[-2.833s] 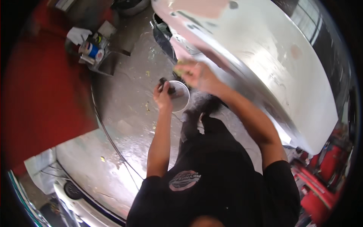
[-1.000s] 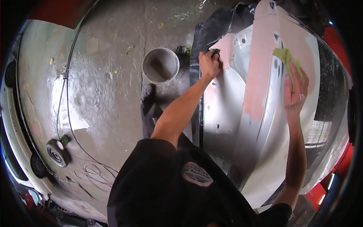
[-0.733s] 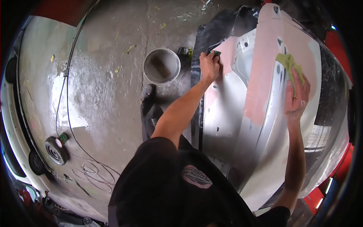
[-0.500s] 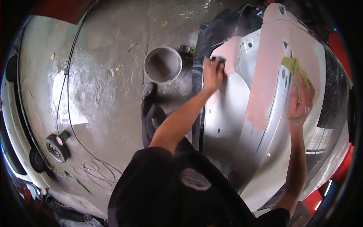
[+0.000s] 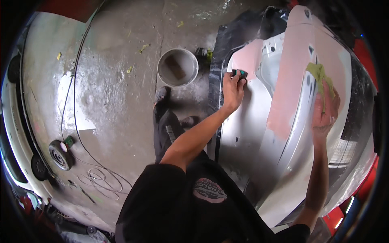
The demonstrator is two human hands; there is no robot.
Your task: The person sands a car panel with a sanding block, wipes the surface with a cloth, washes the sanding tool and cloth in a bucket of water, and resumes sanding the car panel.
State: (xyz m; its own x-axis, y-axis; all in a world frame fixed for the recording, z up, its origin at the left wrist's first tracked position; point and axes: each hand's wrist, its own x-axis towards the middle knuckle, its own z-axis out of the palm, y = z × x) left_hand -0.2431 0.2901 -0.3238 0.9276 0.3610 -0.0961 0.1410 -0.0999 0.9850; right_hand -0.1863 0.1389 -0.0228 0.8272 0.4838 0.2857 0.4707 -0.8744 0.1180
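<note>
Left hand is on the car panel, at its left margin, just below the upper pink patch. Fingers curled in, thumb opposed, pinched on a small dark block with a green face. Block sits at the panel surface, by the lower edge of that patch; can't confirm full contact underneath.

Right hand is farther right on the same panel, past the raised silver ridge. Fingers fairly straight and only slightly parted — yellow-green cloth caught under and between them, its loose end sticking out beyond the fingertips on the panel. Can't tell how firm the grip is; palm side hidden.

Around the panel: black sheeting runs along its left edge. Left of the panel, on the floor, a round bucket with a brown rectangular piece inside. Well left of the panel: long dark hose, small wheel, then a white car farthest out.
</note>
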